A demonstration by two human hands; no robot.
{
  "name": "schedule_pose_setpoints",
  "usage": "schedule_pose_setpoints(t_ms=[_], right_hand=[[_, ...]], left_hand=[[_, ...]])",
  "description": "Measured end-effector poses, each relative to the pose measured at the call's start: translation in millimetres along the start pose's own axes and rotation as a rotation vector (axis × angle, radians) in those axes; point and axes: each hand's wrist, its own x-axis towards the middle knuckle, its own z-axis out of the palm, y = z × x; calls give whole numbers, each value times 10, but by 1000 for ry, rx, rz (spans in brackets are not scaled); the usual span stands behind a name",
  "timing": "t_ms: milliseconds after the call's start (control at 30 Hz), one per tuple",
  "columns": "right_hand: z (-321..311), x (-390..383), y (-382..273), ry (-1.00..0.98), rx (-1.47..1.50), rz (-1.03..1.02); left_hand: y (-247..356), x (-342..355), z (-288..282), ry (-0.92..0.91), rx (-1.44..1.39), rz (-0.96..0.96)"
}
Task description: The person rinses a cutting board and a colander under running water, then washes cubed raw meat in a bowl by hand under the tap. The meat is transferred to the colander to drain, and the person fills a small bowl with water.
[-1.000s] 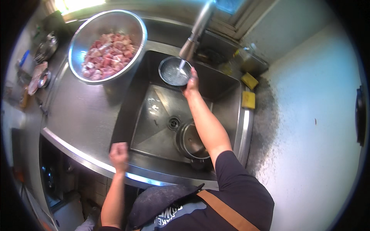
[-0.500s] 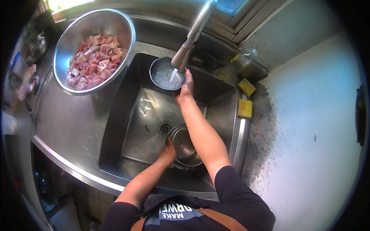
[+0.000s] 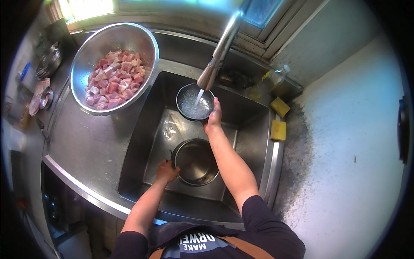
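Observation:
My right hand [image 3: 213, 115] grips the right side of a small dark-rimmed bowl [image 3: 183, 113], thumb at its rim. The bowl is under the faucet [image 3: 208, 77], and a stream of water runs into the bubbling water inside it. Down in the sink, my left hand [image 3: 166, 172] is beside the left edge of a round metal pot [image 3: 196, 166]. Its fingers are apart, thumb close to the pot's side; whether they touch is hard to tell. The pot stands upright on the bottom of the steel sink [image 3: 146, 142].
A large metal bowl [image 3: 148, 47] of cut raw meat [image 3: 115, 80] stands on the steel counter [image 3: 86, 138] left of the sink. Two yellow sponges [image 3: 278, 130] lie on the right ledge, near a clear bottle [image 3: 280, 74]. A wall rises at the right.
The pot has moved left and away from me, levelled out, and now covers the drain. My left hand has loosened from its side. The small bowl has come slightly nearer under the stream.

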Motion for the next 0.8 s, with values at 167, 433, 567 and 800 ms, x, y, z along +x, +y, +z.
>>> schedule_pose_setpoints(t_ms=[167,433,567,800], right_hand=[[-90,64,48,-23,8,-44],[-36,34,52,-5,21,-12],[-91,106,53,-4,19,-27],[-4,16,27,11,12,-16]], left_hand=[[-80,-202,-149,94,-177,-2],[-874,-1577,-1077,789,-223,83],[-1655,-2101,-982,957,-220,-122],[-1704,-2032,-717,1127,98,-144]])
